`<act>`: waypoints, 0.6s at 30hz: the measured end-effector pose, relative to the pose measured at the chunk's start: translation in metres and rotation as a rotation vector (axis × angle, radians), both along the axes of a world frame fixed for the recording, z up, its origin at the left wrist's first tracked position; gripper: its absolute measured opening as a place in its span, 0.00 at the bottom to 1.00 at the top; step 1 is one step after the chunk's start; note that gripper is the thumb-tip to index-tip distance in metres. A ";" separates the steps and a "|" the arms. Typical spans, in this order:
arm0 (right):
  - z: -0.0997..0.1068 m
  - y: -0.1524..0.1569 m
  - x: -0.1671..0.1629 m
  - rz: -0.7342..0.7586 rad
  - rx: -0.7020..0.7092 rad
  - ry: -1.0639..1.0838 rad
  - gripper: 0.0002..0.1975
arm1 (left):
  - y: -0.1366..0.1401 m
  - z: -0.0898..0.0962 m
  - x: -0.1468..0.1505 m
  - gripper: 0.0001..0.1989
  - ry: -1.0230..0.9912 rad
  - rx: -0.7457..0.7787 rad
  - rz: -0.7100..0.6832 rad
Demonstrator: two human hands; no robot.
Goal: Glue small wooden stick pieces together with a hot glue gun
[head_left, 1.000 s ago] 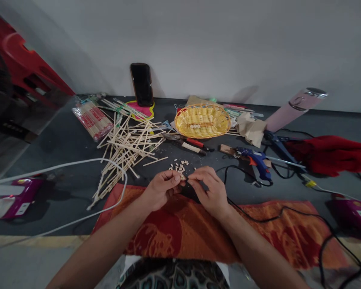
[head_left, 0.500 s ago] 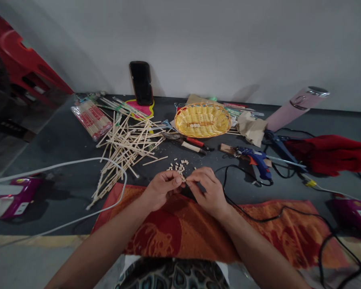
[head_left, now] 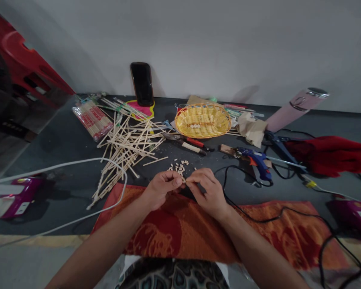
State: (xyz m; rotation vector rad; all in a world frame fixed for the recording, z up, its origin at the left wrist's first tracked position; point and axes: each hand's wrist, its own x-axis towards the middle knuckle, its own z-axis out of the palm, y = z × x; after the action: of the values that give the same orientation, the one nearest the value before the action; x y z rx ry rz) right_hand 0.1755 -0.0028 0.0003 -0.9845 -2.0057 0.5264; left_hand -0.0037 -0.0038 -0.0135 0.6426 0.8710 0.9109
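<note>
My left hand (head_left: 165, 186) and my right hand (head_left: 207, 190) meet over the near edge of the table, fingertips pinched together. Between them are small cut wooden stick pieces (head_left: 183, 180), partly covered by the fingers; whether they are joined I cannot tell. Just beyond lies a loose pile of short stick pieces (head_left: 178, 167). Long thin wooden sticks (head_left: 129, 140) are heaped to the left. Pliers (head_left: 185, 143) with red and whitish handles rest behind the pile. On the right lies a blue glue gun (head_left: 257, 160), its nozzle by a small wood block (head_left: 227, 149).
A yellow wicker basket (head_left: 203, 120) holds a few small pieces. A phone (head_left: 142, 84) leans on the wall; a pink flask (head_left: 297, 108) stands at right. Black cable (head_left: 276, 218) crosses the orange towel (head_left: 195, 228). A white cable (head_left: 78, 161) loops near the left forearm.
</note>
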 end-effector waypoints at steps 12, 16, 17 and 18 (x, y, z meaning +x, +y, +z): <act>0.005 0.001 0.006 0.118 -0.382 0.260 0.10 | 0.000 0.006 -0.003 0.12 -0.006 -0.029 -0.100; 0.005 0.001 0.003 0.131 -0.420 0.240 0.09 | 0.000 0.005 -0.002 0.12 0.046 0.009 -0.094; 0.005 0.001 0.003 0.137 -0.425 0.234 0.09 | 0.000 0.005 -0.002 0.12 0.062 0.024 -0.090; 0.006 0.001 0.002 0.140 -0.429 0.227 0.09 | 0.000 0.005 -0.002 0.12 0.076 0.037 -0.091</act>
State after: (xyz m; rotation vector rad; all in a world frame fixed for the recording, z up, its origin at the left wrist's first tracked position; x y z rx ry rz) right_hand 0.1776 -0.0021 0.0058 -0.9844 -1.8003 1.1284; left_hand -0.0053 -0.0038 -0.0081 0.7469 0.8872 0.8269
